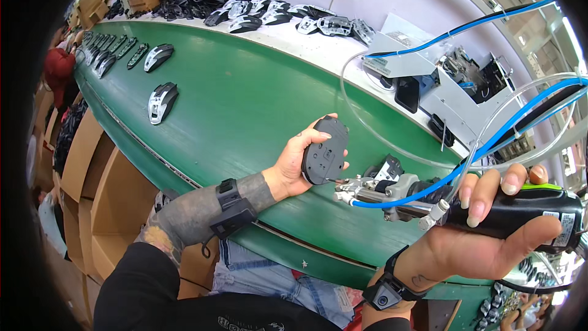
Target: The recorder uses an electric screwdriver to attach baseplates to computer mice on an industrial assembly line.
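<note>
My left hand (297, 158) is closed around a computer mouse (324, 152), its black underside turned toward me. In my right hand (471, 242) lies a black powered screwdriver (508, 211), held sideways with the fingers over its body. A blue air hose (422, 193) runs to its metal front end. The driver's tip (338, 180) meets the lower edge of the mouse or is right beside it; I cannot tell whether it touches. Behind the driver's front end, another mouse shell (389, 167) rests on the green belt, partly hidden.
Two white-and-black mice (162, 103) (159, 57) sit on the green conveyor belt (245, 92), with several more at far left. Mouse shells (245, 23) crowd the white ledge. A screw-feeding machine (471, 79) stands at right, hoses looping before it. Cardboard boxes (119, 190) line the left side; a person in red (58, 64) is beyond.
</note>
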Demonstrator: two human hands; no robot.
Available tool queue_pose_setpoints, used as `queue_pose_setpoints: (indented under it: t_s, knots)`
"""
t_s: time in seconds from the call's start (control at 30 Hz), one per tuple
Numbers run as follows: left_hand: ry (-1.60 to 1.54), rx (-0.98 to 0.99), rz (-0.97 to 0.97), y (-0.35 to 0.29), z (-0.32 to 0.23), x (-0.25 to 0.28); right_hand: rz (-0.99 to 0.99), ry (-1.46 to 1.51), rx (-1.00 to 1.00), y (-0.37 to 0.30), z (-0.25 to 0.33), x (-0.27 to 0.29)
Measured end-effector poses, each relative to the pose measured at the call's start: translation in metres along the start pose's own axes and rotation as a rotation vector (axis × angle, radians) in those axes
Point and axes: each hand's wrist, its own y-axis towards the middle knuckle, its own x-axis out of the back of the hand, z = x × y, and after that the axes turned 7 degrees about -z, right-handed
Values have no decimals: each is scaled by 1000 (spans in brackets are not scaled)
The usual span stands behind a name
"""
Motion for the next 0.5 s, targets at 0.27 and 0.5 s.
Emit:
queue_pose_setpoints:
  t_s: [0.27, 0.5]
  knots:
    - [-9, 6, 2, -3, -3, -2, -36, -25, 32, -1, -3, -2]
    - [-111, 61, 23, -3, 3, 5, -42, -36, -2, -2, -8, -3]
